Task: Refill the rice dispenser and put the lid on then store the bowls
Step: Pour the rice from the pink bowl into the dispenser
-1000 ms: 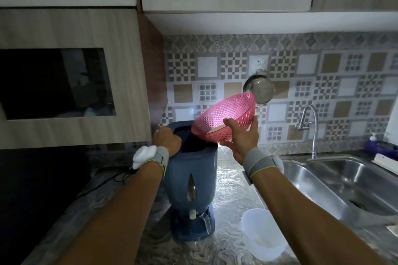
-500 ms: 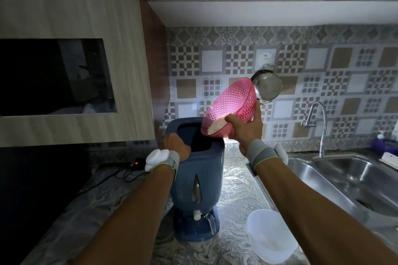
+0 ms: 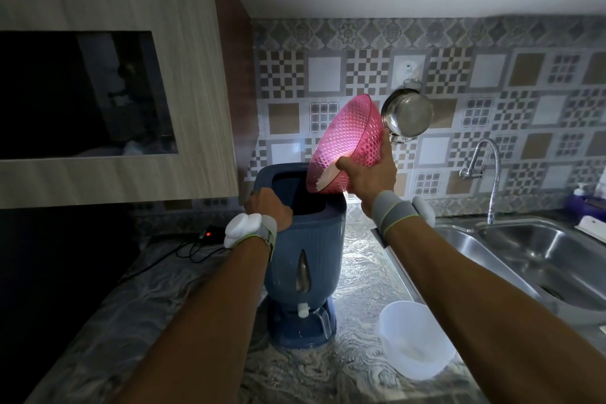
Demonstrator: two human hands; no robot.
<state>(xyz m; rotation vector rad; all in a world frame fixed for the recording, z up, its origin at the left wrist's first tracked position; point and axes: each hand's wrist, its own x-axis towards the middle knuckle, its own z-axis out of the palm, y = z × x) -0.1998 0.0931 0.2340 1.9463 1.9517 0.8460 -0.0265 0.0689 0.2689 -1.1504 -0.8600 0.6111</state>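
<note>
On the marbled counter (image 3: 360, 259) beside the sink (image 3: 541, 249), we see the blue rice dispenser (image 3: 305, 259) standing open. The left hand (image 3: 269, 210) curls over its rim, while the right hand (image 3: 370, 174) grips the pink bowl (image 3: 347, 141), tipped steeply over the opening; a white bowl (image 3: 413, 338) sits nearby.

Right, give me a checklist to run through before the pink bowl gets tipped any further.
1. Right hand grips the pink bowl: ok.
2. Bowl's lower rim over the rice dispenser opening: ok.
3. Left hand steadies the dispenser top: ok.
4. Dispenser lid off: ok; where it lies, cannot tell.
5. Room left inside the dispenser: cannot tell, dark.
6. White bowl clear of the arms: ok.
</note>
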